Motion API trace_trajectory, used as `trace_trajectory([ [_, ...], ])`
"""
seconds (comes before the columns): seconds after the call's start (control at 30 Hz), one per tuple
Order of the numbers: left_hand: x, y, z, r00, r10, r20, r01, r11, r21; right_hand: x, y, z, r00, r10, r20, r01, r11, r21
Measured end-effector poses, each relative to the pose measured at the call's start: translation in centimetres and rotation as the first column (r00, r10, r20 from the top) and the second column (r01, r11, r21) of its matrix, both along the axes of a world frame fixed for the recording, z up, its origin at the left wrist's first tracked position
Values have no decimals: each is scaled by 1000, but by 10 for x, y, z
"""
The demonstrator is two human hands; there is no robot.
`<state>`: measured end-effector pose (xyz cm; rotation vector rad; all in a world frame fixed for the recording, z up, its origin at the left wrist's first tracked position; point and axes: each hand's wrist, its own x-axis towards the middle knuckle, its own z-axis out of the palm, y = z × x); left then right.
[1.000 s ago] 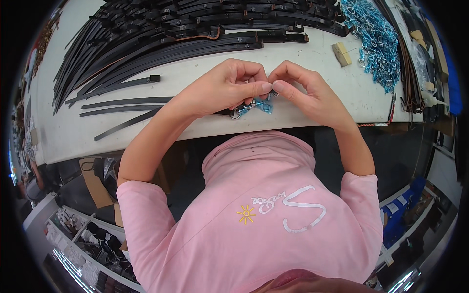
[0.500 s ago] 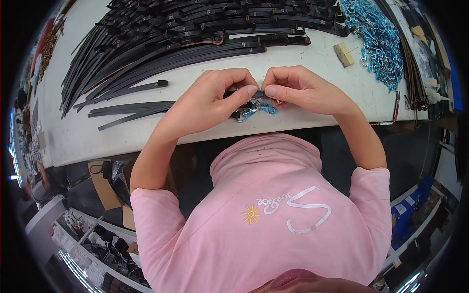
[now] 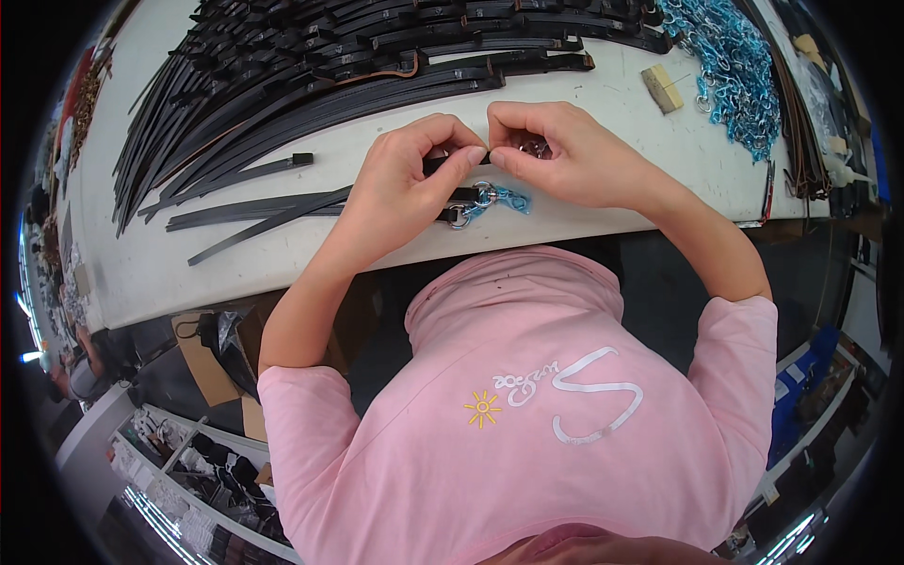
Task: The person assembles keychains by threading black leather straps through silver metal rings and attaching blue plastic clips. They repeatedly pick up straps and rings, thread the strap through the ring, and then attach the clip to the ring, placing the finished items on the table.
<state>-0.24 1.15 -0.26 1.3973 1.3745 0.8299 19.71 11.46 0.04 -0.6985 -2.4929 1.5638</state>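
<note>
The left hand [image 3: 400,181] and right hand [image 3: 573,160] pinch a black strap [image 3: 434,165] between them, just beyond metal rings [image 3: 486,194] on the table [image 3: 603,94]. Shiny metal [image 3: 538,148] in the right palm might drop if its fingers loosen.

A yellowish block [image 3: 663,88] sits on the white bench [image 3: 612,94]. A slender red-and-black tool [image 3: 768,193] lies near the front edge, with dark brown straps [image 3: 802,174] bunched just beside it and a white nozzle [image 3: 846,173] beyond. Below stand an open cardboard box [image 3: 204,360], white-edged shelves [image 3: 162,461] of mixed goods and something blue [image 3: 789,395].
</note>
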Motion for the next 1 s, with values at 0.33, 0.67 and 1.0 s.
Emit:
trace_trajectory([
  [0.33, -19, 22, 7, 993, -47, 107, 69, 976, -208, 1, 16, -12, 999, -29, 15, 32, 964, -262],
  [0.67, -18, 42, 0, 967, -63, 245, 160, 902, -400, -2, 18, -15, 997, -55, 56, 63, 986, -157],
  [1.0, -17, 41, -2, 976, -114, 184, 171, 928, -332, -3, 14, -15, 994, -95, 61, 100, 992, -77],
])
